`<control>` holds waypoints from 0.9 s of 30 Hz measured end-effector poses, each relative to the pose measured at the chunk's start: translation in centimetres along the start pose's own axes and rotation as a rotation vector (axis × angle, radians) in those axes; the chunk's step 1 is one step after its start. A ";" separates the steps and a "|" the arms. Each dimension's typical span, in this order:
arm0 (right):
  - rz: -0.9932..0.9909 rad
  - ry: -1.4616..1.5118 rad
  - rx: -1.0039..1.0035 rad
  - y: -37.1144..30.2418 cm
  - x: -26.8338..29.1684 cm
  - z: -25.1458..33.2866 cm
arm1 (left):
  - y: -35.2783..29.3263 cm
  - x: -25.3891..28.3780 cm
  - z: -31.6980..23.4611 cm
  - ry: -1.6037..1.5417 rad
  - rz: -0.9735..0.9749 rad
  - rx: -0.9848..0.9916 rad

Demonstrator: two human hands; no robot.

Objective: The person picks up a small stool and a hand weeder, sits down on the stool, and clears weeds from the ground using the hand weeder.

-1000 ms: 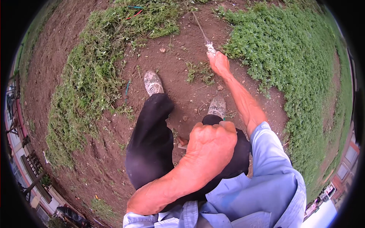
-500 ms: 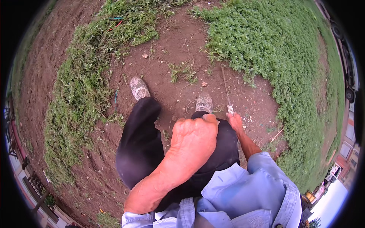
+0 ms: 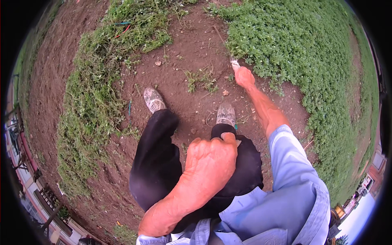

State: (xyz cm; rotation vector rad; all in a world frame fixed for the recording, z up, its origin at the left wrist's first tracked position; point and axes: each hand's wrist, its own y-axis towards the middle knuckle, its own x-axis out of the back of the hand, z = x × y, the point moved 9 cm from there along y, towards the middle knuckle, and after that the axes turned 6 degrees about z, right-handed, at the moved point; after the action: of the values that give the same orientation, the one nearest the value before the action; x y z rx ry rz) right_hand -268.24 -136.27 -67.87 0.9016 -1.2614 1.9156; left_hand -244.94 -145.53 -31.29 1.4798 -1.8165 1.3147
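Observation:
My right hand (image 3: 244, 76) reaches forward, closed round the grip of a long thin tool (image 3: 219, 34) with white wrapping near the hand. The thin, brownish far part of the tool points away from me, at the near left edge of the standing green plants (image 3: 286, 41). My left hand (image 3: 210, 157) is a closed fist over my right knee, back of the hand up. A small pale edge shows by its thumb; what the fingers hold, if anything, is hidden.
Cut plants (image 3: 90, 94) lie in a long heap on the left, with a red strip and a blue-green strip among them. A small loose tuft (image 3: 202, 79) and stones lie on the bare soil (image 3: 183, 53) ahead of my shoes (image 3: 226, 113). Buildings show at the rim.
My right hand has swung forward, away from my right knee, carrying the tool to the plants' edge. The left fist has stayed over the knee.

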 end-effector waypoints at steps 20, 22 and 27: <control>-0.036 -0.031 0.014 -2.8 1.2 -3.9 | 0.0 -0.6 -0.8 -0.078 0.029 0.012; -0.046 -0.007 0.028 0.6 2.6 -1.0 | 0.2 -0.6 -0.7 -0.052 0.025 0.017; -0.057 -0.106 0.020 -2.0 1.1 -9.4 | 0.5 0.1 -1.3 -0.016 0.030 -0.012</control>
State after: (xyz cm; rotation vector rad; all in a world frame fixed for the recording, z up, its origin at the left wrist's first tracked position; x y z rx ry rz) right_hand -268.92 -126.69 -68.72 1.0504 -1.2647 1.8604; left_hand -245.68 -144.47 -30.77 1.4661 -1.8599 1.3078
